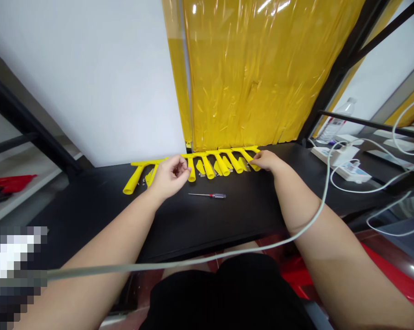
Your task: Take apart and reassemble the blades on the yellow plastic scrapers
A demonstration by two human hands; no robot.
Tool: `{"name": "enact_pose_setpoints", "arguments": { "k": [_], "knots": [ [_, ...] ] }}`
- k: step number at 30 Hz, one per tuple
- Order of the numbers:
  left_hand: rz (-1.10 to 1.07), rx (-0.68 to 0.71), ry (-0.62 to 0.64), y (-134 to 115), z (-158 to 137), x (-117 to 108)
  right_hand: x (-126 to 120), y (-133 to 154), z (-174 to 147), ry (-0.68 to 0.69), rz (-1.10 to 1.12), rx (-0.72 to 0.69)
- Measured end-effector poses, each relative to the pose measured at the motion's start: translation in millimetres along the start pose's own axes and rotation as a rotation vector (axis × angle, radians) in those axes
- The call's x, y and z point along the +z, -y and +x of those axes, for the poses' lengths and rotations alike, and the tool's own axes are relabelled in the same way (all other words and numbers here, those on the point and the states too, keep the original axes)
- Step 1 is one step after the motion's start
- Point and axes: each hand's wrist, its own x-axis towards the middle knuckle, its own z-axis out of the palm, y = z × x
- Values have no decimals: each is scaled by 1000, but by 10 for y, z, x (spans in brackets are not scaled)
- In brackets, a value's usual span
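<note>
A row of several yellow T-shaped plastic handles [209,170] lies along the back of the black table, their hollow round ends toward me. Between them are smaller yellow pieces with flat metal blades [243,164]. My right hand [266,160] is at the right end of the row, its fingers closed on the last yellow handle [255,166]. Over the left part of the row, my left hand [172,176] is curled, thumb against fingers; whatever is in it, if anything, is hidden. In front of the row lies a screwdriver [212,195] with a translucent handle, touched by neither hand.
Small metal bits [143,182] lie near the left handles. A white cable [227,253] crosses in front of both forearms. At right are a power strip [347,168] and a plastic bottle [338,120]. White panel [124,82] and yellow plastic curtain [255,78] stand behind the table [200,224].
</note>
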Motion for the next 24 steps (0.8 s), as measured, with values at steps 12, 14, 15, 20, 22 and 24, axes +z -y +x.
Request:
{"name": "enact_pose_setpoints", "arguments": {
  "k": [12,14,15,20,22,24],
  "knots": [
    [-6,-18,-3,-6,1,-8,-104,-97,43,-197,49,-7],
    [-5,-22,-7,-5,5,-7,-175,-226,109,-327,19,58],
    [-7,-22,-6,-6,7,-6,-203,-292,142,-354,7,103],
    [-15,-22,0,-21,1,-6,-216,-488,268,-202,7,147],
    [-18,-23,-3,-24,-4,-7,-181,-489,292,-173,14,133],
    [-21,-24,-2,-19,-6,-5,-146,-465,300,-157,22,118]
  ]
}}
